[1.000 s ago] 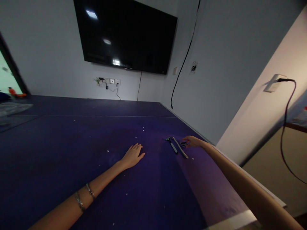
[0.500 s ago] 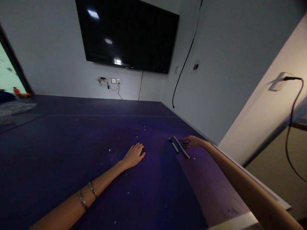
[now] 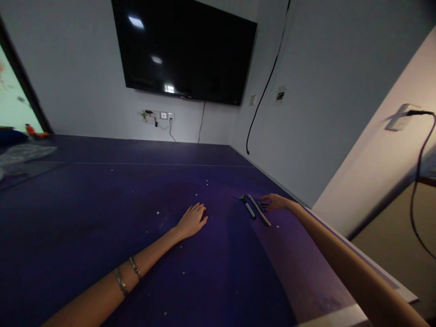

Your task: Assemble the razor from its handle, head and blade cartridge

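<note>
only the view has been swung; the left hand (image 3: 191, 221) is spread flat, seemingly for support. at its three o'clock, razor (image 3: 250, 210) and strip (image 3: 259, 210) are laid unstacked; whether dark pieces (image 3: 264, 206) are gripped by the right hand (image 3: 275, 201) cannot be told.

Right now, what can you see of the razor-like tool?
The razor-like tool has a slim dark handle with a light grey panel and a small, partly greenish head at the far end. It looks like plastic. It lies on the purple table, near end toward the right, just left of a pale curved strip; whether they touch is unclear. Neither the left hand nor right hand touches it.
</note>
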Motion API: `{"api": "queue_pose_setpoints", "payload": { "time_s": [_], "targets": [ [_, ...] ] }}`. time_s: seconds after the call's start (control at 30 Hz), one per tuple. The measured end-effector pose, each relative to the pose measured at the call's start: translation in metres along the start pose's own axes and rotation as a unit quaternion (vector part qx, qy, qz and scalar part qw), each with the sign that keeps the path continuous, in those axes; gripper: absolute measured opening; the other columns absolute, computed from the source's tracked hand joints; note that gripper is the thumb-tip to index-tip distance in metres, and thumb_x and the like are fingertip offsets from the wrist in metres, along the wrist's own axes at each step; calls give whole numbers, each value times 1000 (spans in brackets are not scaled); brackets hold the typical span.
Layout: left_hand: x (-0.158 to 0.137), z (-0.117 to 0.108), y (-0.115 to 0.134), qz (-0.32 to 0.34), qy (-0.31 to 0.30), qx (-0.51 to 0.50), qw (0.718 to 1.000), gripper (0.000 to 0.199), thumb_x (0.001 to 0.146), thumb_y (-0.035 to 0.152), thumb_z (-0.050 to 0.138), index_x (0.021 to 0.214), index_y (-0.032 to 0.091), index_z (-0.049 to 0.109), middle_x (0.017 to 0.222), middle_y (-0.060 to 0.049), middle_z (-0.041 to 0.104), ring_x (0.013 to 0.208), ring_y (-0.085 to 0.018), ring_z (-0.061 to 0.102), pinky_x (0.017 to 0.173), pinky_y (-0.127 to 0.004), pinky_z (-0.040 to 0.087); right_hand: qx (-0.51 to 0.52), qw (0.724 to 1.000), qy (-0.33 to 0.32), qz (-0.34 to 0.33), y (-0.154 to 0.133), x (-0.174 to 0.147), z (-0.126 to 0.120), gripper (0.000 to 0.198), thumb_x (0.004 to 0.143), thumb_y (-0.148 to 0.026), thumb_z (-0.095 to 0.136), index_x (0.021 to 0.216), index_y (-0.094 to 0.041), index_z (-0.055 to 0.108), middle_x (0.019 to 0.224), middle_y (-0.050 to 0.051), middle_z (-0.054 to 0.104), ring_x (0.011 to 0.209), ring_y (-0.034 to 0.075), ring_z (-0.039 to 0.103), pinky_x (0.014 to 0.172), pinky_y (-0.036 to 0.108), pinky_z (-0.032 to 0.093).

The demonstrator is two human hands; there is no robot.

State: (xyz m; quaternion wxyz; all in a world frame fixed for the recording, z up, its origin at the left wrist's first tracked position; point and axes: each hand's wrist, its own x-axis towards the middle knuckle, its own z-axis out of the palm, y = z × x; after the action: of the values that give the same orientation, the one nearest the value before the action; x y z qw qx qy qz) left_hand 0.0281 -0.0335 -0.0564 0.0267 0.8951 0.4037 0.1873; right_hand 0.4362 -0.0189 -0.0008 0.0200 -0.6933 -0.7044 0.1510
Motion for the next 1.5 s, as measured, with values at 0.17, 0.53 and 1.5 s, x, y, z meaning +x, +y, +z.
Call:
{"api": "queue_pose_setpoints", "payload": {
  "time_s": [0.17,0.53,1.5],
  "targets": [
    [2,2,-2,-2,-2,-12,1000,41,87,36,35,116,11,48,130,-16,47,126,-28,36,103,-44,29,-39,997,58,-21,-21,-7,-13,60,56,-9,61,116,-16,59,106,9,66,91,24,62,76,28,47],
    [1,-22,-15,-73,9,-29,997,44,86,39,37,121,12,43,135,-17,40,130,-30,28,105,-47,25,34,979,71,-190,-128,14,14,54,64,-11,57,118,-18,57,115,9,60,94,21,60,83,30,46],
    [-55,-52,-139,-270,33,96,957,40,87,34,31,117,14,49,131,-14,46,126,-29,33,101,-47,27,-24,953,244,-177,-176,18,112,46,87,-31,37,117,-1,56,126,22,51,120,27,45,101,38,35]
  ]
}}
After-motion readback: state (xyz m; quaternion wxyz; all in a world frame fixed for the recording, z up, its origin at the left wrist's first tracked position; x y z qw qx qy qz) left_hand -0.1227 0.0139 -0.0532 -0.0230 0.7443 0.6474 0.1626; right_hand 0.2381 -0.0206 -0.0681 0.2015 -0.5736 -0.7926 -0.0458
